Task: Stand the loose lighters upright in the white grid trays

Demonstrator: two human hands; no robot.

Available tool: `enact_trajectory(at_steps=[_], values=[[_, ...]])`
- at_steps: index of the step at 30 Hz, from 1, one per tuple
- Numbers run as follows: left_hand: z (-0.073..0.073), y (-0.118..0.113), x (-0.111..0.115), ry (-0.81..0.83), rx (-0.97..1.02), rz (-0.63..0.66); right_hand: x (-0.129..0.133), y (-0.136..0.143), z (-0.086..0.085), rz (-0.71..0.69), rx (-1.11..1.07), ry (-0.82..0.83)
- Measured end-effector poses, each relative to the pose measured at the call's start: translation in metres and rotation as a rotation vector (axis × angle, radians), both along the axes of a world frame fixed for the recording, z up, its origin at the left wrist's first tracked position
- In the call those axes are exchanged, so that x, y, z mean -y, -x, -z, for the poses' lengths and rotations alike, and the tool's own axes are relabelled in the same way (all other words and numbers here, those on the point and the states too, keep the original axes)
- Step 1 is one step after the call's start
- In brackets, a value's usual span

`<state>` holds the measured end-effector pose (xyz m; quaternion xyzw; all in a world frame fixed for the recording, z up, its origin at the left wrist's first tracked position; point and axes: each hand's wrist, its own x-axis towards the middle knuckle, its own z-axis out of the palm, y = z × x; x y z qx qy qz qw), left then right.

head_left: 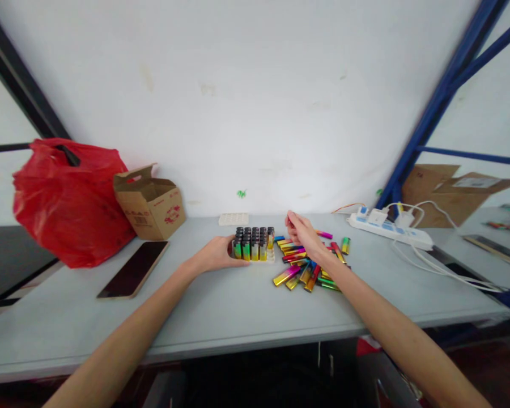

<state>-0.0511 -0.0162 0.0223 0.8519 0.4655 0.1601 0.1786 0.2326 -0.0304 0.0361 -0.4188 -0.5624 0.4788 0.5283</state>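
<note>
Several upright lighter-like cylinders (250, 242) with black tops and green-to-yellow metallic bodies stand in rows in a white holed tray (272, 256). My left hand (219, 253) grips the left end of this block, thumb along the front and fingers round the back. At the block's right side, a strip of the tray shows bare holes. My right hand (300, 229) is raised over the back of a loose pile of shiny multicoloured cylinders (308, 275). Its fingers are pinched together; whatever they hold, if anything, is too small to make out.
A second white holed tray (233, 219) lies against the wall. On the left are a phone (134, 269), an open cardboard box (153, 204) and a red plastic bag (72, 209). To the right, a power strip (389, 231) trails white cables beside a blue metal frame (429, 113).
</note>
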Motion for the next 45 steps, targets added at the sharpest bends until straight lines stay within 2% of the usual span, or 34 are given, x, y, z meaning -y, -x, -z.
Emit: enact_trajectory(at_steps=[8, 15, 17, 21, 26, 32, 38, 41, 45], values=[[-0.003, -0.001, 0.001, 0.020, 0.005, 0.029, 0.003, 0.008, 0.019, 0.219, 0.521, -0.204], [-0.004, -0.001, 0.003, 0.035, 0.018, 0.021, 0.003, 0.008, 0.020, 0.239, 0.569, -0.309], [-0.005, -0.002, 0.004, 0.038, 0.016, 0.014, 0.005, 0.008, 0.018, 0.217, 0.559, -0.341], [-0.006, -0.002, 0.005, 0.043, 0.039, 0.022, 0.010, 0.006, 0.012, 0.076, 0.528, -0.325], [-0.008, -0.003, 0.006, 0.051, 0.057, 0.037, 0.013, 0.002, 0.003, 0.064, 0.825, -0.512], [-0.007, -0.002, 0.005, 0.064, 0.060, 0.028, 0.010, -0.003, 0.007, 0.057, 0.960, -0.470], [-0.007, -0.002, 0.005, 0.054, 0.027, 0.031, 0.006, 0.000, 0.014, -0.077, 1.183, -0.515], [-0.006, -0.002, 0.004, 0.046, 0.015, 0.030, 0.005, 0.002, 0.012, -0.032, 1.288, -0.561], [-0.006, -0.001, 0.003, 0.056, 0.026, 0.034, 0.006, -0.007, 0.003, -0.009, 1.167, -0.582]])
